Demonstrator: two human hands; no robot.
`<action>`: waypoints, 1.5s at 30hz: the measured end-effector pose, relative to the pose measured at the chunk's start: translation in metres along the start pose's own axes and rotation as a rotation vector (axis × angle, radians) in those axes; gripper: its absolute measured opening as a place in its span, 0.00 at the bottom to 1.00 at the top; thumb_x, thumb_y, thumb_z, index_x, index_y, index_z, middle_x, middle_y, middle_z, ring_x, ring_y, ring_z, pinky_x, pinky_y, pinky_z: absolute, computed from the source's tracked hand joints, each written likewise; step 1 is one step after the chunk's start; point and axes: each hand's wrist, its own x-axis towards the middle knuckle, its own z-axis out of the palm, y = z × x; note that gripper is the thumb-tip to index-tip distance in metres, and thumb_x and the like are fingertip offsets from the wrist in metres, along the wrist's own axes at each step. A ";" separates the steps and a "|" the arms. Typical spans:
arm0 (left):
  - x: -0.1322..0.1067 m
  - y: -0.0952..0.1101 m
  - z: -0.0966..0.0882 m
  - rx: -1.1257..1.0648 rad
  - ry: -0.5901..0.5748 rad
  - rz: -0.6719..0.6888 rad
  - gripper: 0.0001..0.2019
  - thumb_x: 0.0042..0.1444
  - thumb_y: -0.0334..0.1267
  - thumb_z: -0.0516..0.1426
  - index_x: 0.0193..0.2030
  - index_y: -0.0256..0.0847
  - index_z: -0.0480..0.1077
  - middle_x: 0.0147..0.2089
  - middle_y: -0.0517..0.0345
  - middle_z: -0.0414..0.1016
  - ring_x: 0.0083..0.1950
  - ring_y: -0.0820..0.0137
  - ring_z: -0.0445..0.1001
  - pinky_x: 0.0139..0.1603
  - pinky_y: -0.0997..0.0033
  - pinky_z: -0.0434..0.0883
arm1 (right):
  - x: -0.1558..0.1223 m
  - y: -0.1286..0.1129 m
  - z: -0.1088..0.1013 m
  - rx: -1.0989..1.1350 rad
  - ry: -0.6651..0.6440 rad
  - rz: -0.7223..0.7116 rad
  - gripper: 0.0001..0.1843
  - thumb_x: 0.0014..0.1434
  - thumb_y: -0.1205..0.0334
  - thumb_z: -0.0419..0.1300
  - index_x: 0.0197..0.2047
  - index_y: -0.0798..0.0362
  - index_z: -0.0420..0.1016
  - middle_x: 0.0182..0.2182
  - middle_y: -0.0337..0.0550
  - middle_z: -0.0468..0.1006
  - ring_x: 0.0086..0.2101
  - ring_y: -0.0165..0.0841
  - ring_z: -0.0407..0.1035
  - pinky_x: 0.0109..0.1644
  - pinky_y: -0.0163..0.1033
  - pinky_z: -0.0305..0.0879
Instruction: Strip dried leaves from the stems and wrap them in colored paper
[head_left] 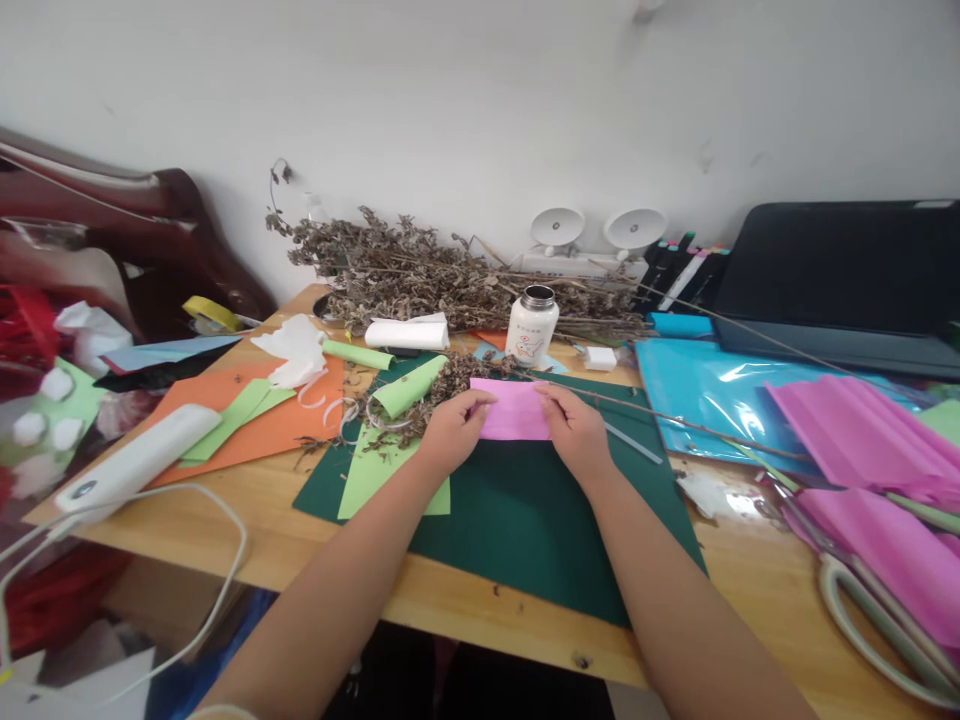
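From where I stand, both of the person's hands are on a small piece of pink paper (516, 412) over the far half of the dark green mat (517, 530). The left hand (456, 428) pinches its left edge between thumb and fingers, and the right hand (576, 425) grips the right edge the same way, so the paper spans the gap between them. I can't tell whether it touches the mat.

Just beyond the paper stands an open white bottle (534, 345), upright, with a heap of dried plants (420, 275) behind it along the wall. Near the left hand, a light green sheet (373, 485) lies partly under that forearm. Over on the right of the worktop (285, 545) I see a shiny blue packet (682, 400), larger pink sheets (847, 420) and, nearer, scissors (846, 600). Orange paper (251, 450) lies to the left.
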 end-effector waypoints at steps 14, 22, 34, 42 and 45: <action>0.001 -0.005 -0.004 -0.013 0.174 0.045 0.12 0.53 0.37 0.44 0.38 0.40 0.66 0.38 0.57 0.70 0.40 0.72 0.68 0.43 0.71 0.65 | -0.002 0.003 0.003 0.166 -0.066 0.049 0.16 0.53 0.62 0.48 0.45 0.53 0.63 0.22 0.36 0.66 0.23 0.27 0.62 0.31 0.35 0.61; 0.003 -0.007 -0.003 0.163 0.283 0.043 0.20 0.49 0.38 0.49 0.50 0.34 0.57 0.48 0.46 0.61 0.50 0.66 0.60 0.51 0.64 0.59 | -0.005 -0.001 -0.003 0.128 -0.092 -0.086 0.13 0.52 0.67 0.47 0.36 0.52 0.70 0.23 0.39 0.71 0.27 0.29 0.66 0.32 0.33 0.62; -0.007 0.004 -0.001 0.603 -0.479 0.165 0.25 0.49 0.52 0.46 0.55 0.50 0.52 0.59 0.53 0.53 0.59 0.54 0.46 0.51 0.36 0.32 | -0.005 -0.016 -0.027 0.146 -0.340 -0.097 0.11 0.46 0.68 0.48 0.23 0.54 0.71 0.17 0.37 0.71 0.19 0.27 0.63 0.23 0.31 0.57; -0.006 0.002 -0.007 0.585 -0.562 0.238 0.23 0.45 0.57 0.46 0.45 0.50 0.63 0.57 0.53 0.55 0.59 0.53 0.46 0.49 0.36 0.27 | -0.002 0.001 -0.027 -0.085 0.104 0.186 0.15 0.52 0.58 0.46 0.26 0.53 0.71 0.17 0.38 0.69 0.23 0.31 0.64 0.29 0.34 0.59; -0.006 0.004 -0.006 0.532 -0.554 0.261 0.17 0.52 0.52 0.43 0.38 0.48 0.66 0.51 0.59 0.62 0.55 0.61 0.53 0.53 0.41 0.31 | 0.000 0.008 -0.031 -0.131 0.152 0.191 0.16 0.53 0.57 0.46 0.27 0.54 0.71 0.19 0.39 0.69 0.24 0.31 0.64 0.30 0.34 0.58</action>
